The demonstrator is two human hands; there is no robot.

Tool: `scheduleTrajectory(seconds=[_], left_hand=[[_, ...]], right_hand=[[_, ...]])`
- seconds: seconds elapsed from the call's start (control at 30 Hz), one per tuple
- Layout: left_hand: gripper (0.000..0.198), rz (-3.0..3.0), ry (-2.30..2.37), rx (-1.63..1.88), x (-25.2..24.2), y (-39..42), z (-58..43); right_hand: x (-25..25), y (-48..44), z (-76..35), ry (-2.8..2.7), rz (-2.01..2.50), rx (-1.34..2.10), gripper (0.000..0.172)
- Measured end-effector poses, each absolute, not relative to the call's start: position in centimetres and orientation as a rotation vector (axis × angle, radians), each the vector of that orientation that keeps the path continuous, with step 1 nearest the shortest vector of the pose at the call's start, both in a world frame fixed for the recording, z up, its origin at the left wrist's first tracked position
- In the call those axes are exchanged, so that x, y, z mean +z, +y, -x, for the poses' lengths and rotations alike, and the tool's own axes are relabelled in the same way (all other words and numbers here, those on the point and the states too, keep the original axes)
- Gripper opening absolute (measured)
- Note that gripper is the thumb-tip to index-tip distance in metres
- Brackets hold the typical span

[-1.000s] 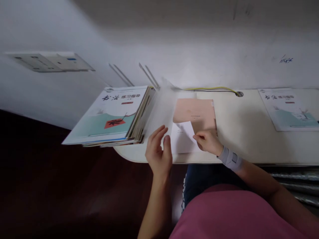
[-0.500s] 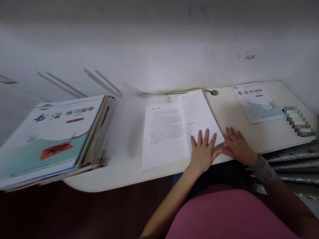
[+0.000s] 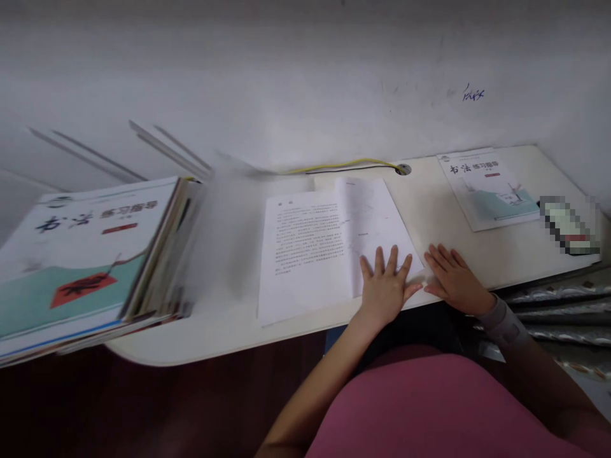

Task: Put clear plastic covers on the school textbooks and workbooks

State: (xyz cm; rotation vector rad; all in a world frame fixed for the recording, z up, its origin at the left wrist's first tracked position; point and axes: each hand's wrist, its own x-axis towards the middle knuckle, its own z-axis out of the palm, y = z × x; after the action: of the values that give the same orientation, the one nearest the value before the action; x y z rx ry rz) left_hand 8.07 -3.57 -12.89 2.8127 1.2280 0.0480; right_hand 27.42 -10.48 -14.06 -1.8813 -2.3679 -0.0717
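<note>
An open booklet (image 3: 305, 286) lies on the white desk (image 3: 224, 337), with a page of printed text on its left side and a mostly blank page on its right. My left hand (image 3: 384, 289) rests flat on the lower part of the right page, fingers spread. Just right of the booklet's lower corner is my right hand (image 3: 451, 280), its fingers stretched out and fairly close together over the desk. It holds nothing, and a grey band circles that wrist. The two thumbs point at each other with a small gap between them.
At the left stands a stack of books (image 3: 90, 254) with a green and white cover on top. A similar booklet (image 3: 487, 187) lies at the back right, beside a pixelated object (image 3: 568, 226). A yellow cable (image 3: 344, 163) runs along the wall into a desk hole (image 3: 403, 169).
My thumbs have parted slightly, where before they met at the booklet's corner. Both hands remain low on the desk. The whole view has shifted a little, so things appear farther left.
</note>
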Motion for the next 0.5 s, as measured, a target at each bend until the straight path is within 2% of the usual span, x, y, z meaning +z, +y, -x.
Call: scheduleTrajectory(seconds=[0.37, 0.5], left_hand=[[0.065, -2.843, 1.133, 0.031, -12.6, -4.0, -9.5], [0.064, -2.844, 1.123, 0.028, -12.7, -4.3, -9.4]], right_hand=[[-14.3, -10.7, -27.8, -2.331, 1.851, -0.013, 0.07], [-14.3, -10.3, -28.3, -2.295, 1.888, -0.009, 0.065]])
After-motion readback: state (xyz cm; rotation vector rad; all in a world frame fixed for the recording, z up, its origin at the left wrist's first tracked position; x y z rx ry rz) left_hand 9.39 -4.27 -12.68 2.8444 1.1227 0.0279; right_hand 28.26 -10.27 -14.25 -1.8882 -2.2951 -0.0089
